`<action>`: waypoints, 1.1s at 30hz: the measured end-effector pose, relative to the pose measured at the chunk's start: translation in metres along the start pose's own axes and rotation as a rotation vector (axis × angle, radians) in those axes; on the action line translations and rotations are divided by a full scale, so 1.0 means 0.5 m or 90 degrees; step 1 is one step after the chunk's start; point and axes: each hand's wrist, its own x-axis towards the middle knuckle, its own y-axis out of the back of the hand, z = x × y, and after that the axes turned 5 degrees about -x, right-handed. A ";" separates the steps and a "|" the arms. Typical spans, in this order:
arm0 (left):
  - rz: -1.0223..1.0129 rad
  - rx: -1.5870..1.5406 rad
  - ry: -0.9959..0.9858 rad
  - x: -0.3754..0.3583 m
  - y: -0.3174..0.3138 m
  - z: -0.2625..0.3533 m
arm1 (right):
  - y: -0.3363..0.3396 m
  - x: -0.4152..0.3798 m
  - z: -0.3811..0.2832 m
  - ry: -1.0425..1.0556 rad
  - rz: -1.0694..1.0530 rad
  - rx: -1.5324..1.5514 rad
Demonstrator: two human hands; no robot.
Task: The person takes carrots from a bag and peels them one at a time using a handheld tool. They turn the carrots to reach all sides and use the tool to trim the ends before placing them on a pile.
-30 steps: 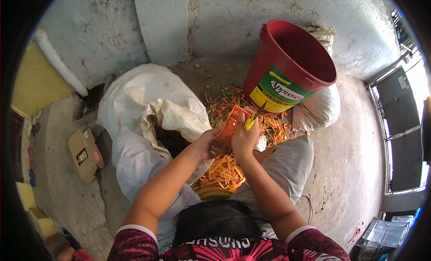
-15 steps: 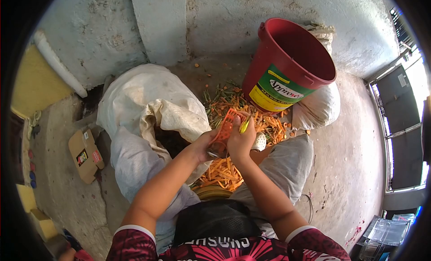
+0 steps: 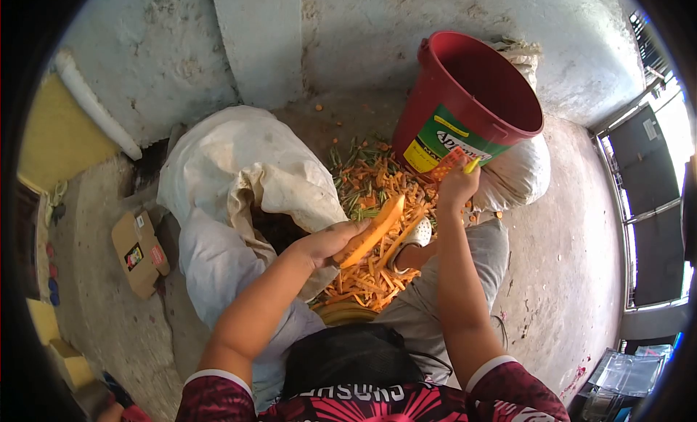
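Note:
My left hand [image 3: 332, 242] is wrapped round the lower end of a large orange carrot [image 3: 374, 232], which slants up to the right above a heap of peelings. Farther right, in front of the red bucket's label, my right hand [image 3: 459, 184] grips an orange perforated tool [image 3: 448, 163] and a thin yellow item [image 3: 472, 165]. The tool and the carrot are apart. Orange peelings [image 3: 363, 282] and green scraps [image 3: 356, 176] lie on the floor between my legs.
A tall red bucket [image 3: 414, 95] stands ahead, beside a stuffed white sack [image 3: 519, 176]. An open white sack [image 3: 239, 142] is at my left leg. Cardboard [image 3: 138, 256] lies on the floor at left. A white clog [image 3: 419, 232] shows among the peelings.
My right hand has moved up and right with the orange tool, away from my left hand. The carrot in my left hand now shows in full, angled upward.

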 end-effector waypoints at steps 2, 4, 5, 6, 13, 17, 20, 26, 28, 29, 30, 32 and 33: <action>0.010 -0.040 -0.005 0.005 0.015 -0.004 | -0.004 -0.001 0.010 0.028 -0.018 0.057; 0.012 -0.077 -0.010 0.010 0.028 -0.004 | 0.000 -0.033 -0.005 0.061 -0.054 0.104; 0.009 -0.092 -0.012 0.014 0.032 -0.003 | 0.006 -0.062 -0.019 0.107 -0.078 0.100; 0.005 -0.107 -0.014 0.017 0.034 -0.002 | 0.017 -0.097 -0.052 0.036 -0.163 0.160; 0.017 -0.242 -0.061 0.036 0.034 -0.009 | 0.034 -0.217 -0.121 0.103 -0.275 0.121; -0.001 -0.304 -0.043 0.038 0.045 -0.013 | 0.026 -0.234 -0.106 0.112 -0.298 0.125; -0.007 -0.302 -0.048 0.033 0.037 -0.012 | 0.027 -0.234 -0.105 0.103 -0.284 0.036; 0.026 -0.137 -0.021 0.032 0.036 -0.014 | -0.024 -0.144 -0.014 0.138 -0.104 0.001; 0.056 -0.083 0.023 0.012 0.011 -0.008 | -0.002 -0.086 -0.060 0.037 -0.084 0.009; -0.030 -0.048 0.034 0.016 0.023 -0.013 | -0.009 -0.053 -0.045 0.071 -0.046 -0.030; -0.035 -0.032 0.028 0.013 0.016 -0.013 | -0.016 -0.025 -0.027 0.104 -0.009 -0.069; -0.046 0.000 0.018 0.006 -0.001 -0.009 | -0.016 0.010 -0.015 0.073 -0.001 -0.050; -0.060 0.010 -0.008 0.006 0.003 -0.004 | -0.013 0.019 -0.014 0.060 0.002 -0.041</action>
